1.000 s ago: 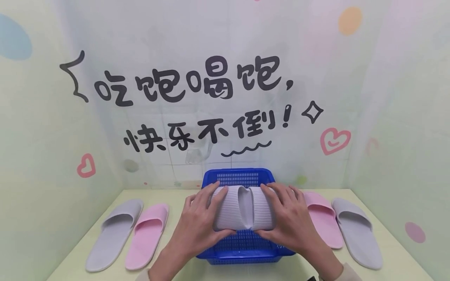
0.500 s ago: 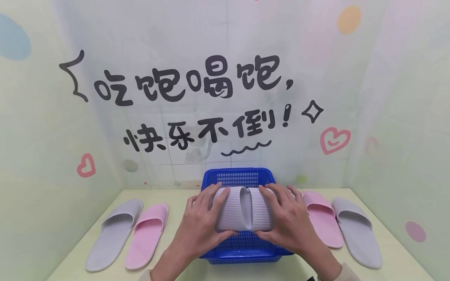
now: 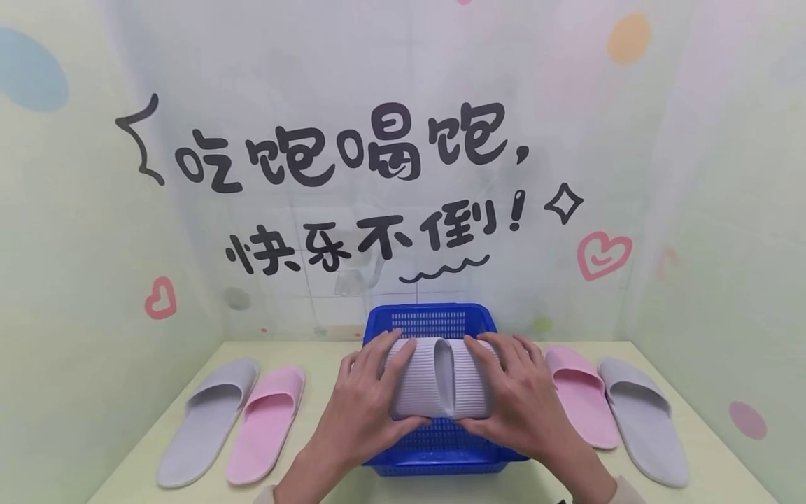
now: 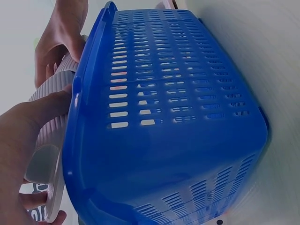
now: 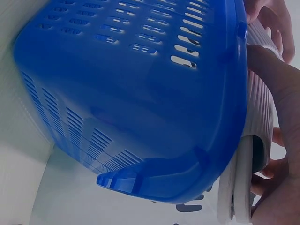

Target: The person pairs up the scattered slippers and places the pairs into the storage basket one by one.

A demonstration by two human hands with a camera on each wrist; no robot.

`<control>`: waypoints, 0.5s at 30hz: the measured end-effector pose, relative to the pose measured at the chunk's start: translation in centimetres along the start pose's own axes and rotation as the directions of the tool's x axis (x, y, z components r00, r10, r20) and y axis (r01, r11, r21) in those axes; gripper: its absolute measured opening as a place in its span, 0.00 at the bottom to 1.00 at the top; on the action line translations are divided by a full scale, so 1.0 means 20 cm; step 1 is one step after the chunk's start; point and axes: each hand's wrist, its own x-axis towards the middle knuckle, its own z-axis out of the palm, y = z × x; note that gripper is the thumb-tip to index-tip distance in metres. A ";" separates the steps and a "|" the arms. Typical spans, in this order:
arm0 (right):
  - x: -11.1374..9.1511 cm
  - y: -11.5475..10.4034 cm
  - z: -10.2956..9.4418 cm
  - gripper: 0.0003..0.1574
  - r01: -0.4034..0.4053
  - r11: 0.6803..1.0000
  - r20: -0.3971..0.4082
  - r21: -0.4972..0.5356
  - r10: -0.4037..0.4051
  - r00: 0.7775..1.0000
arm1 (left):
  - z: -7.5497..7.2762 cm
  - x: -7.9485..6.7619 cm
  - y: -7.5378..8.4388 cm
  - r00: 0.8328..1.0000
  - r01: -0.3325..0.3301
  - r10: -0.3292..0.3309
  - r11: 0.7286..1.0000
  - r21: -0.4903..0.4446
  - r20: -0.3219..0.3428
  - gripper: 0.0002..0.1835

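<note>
My left hand (image 3: 365,392) and right hand (image 3: 522,392) hold a pair of light grey ribbed slippers over the blue plastic basket (image 3: 434,459). The left hand grips the left slipper (image 3: 415,378), fingers over its ribbed strap and thumb at the near edge. In the same way, the right hand grips the right slipper (image 3: 471,381). Their straps meet at the middle, and the left one's opening faces right. From the right wrist, two pale soles (image 5: 236,183) lie against each other beside the basket's rim (image 5: 239,70). In the left wrist view the slipper (image 4: 51,131) also overlaps the rim.
On the table's left lie a grey slipper (image 3: 204,427) and a pink slipper (image 3: 267,427). On its right are another pink slipper (image 3: 582,399) and another grey slipper (image 3: 645,423). A printed curtain (image 3: 403,77) hangs behind and at both sides.
Between my hands the two slippers have come slightly closer together, and the gap at the opening is narrower. The head view has shifted a little. The slippers on the table have not moved.
</note>
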 end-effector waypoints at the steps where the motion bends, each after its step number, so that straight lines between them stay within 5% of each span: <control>1: 0.00 0.00 0.00 0.72 0.000 1.000 0.006 0.004 0.000 1.000 | 0.00 0.00 0.00 1.000 0.000 0.000 1.000 -0.001 0.000 0.64; 15: 0.02 0.05 -0.04 0.74 0.010 0.999 0.062 0.038 -0.012 0.998 | -0.01 0.04 -0.01 0.999 0.006 -0.004 0.999 -0.033 0.041 0.62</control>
